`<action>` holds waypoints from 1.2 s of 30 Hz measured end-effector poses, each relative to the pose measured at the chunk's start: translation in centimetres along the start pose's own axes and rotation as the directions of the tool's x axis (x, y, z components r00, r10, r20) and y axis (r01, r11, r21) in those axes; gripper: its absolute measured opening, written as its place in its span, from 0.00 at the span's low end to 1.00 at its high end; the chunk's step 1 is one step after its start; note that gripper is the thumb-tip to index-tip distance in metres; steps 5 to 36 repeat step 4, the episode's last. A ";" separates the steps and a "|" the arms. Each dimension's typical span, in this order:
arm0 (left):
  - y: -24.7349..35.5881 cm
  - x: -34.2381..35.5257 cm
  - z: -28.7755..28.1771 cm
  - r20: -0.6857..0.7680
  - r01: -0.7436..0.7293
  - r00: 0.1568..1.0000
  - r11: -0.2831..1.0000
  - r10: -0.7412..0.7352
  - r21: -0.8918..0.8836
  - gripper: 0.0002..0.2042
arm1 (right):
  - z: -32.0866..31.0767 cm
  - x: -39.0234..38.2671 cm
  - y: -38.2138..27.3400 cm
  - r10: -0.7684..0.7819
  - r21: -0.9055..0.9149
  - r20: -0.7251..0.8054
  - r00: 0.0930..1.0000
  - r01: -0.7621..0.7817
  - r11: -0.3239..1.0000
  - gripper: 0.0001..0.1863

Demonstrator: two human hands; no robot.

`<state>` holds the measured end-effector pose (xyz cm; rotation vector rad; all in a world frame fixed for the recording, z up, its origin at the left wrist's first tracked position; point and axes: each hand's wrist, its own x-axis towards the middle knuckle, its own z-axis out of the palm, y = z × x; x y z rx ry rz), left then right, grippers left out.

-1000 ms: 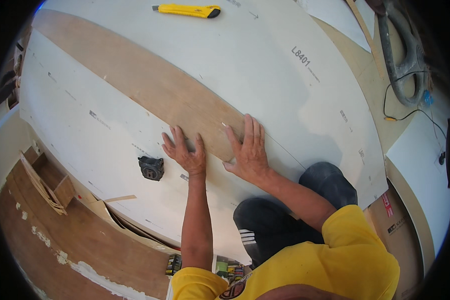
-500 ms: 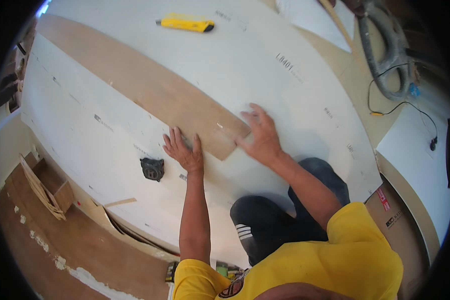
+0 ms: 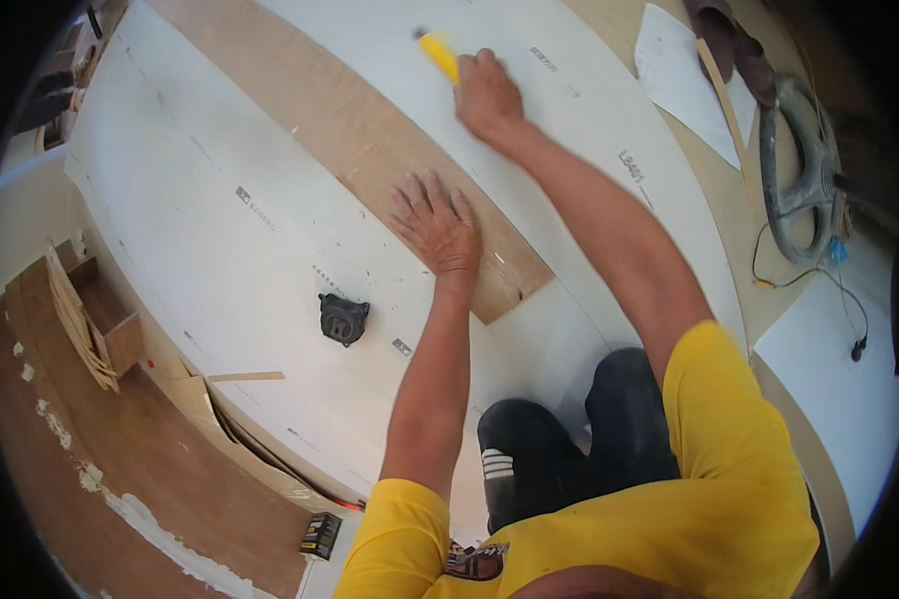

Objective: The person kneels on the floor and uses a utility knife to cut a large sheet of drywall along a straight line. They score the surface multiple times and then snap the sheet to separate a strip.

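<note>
A long brown wooden strip (image 3: 320,110) lies across a large white printed board (image 3: 200,299). My left hand (image 3: 438,228) rests flat on the strip near its closer end, fingers spread. Beyond the strip's right edge, my right hand (image 3: 489,97) is closed around a yellow utility knife (image 3: 440,58). The knife's dark front end points away to the upper left, a little blurred; I cannot tell whether a blade is out. On the board left of my left forearm sits a black tape measure (image 3: 344,318).
My knees (image 3: 539,459) are on the board's near side. At the right stand a grey wheel-like base (image 3: 799,180), a thin wooden strip (image 3: 729,110) and a black cable (image 3: 829,275). A small wooden box (image 3: 110,324) lies at the left, beside brown flooring (image 3: 80,419).
My right hand has left the strip's near end, reached forward and taken hold of the utility knife. My left hand has moved from the strip's edge onto its surface. The view has shifted.
</note>
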<state>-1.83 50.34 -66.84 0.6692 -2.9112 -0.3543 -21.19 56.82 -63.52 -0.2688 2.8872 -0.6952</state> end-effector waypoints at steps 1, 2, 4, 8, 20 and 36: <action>0.4 -0.1 0.3 0.015 0.016 1.000 1.000 -0.017 0.017 0.26 | 1.3 -0.9 -1.4 -0.087 0.138 -0.109 0.990 0.102 0.985 0.17; 0.3 -0.3 0.6 0.042 0.020 0.999 0.999 -0.022 0.041 0.26 | 2.8 -1.7 -2.9 -0.197 0.258 -0.197 0.960 0.245 0.935 0.18; -0.5 -1.5 0.0 0.170 0.049 0.984 0.998 -0.054 0.034 0.28 | 5.2 -4.6 -7.5 -0.290 0.494 -0.080 0.954 0.291 0.819 0.18; -0.5 -1.5 0.0 0.170 0.049 0.984 0.998 -0.054 0.034 0.28 | 5.2 -4.6 -7.5 -0.290 0.494 -0.080 0.954 0.291 0.819 0.18; -0.5 -1.5 0.0 0.170 0.049 0.984 0.998 -0.054 0.034 0.28 | 5.2 -4.6 -7.5 -0.290 0.494 -0.080 0.954 0.291 0.819 0.18; -0.5 -1.5 0.0 0.170 0.049 0.984 0.998 -0.054 0.034 0.28 | 5.2 -4.6 -7.5 -0.290 0.494 -0.080 0.954 0.291 0.819 0.18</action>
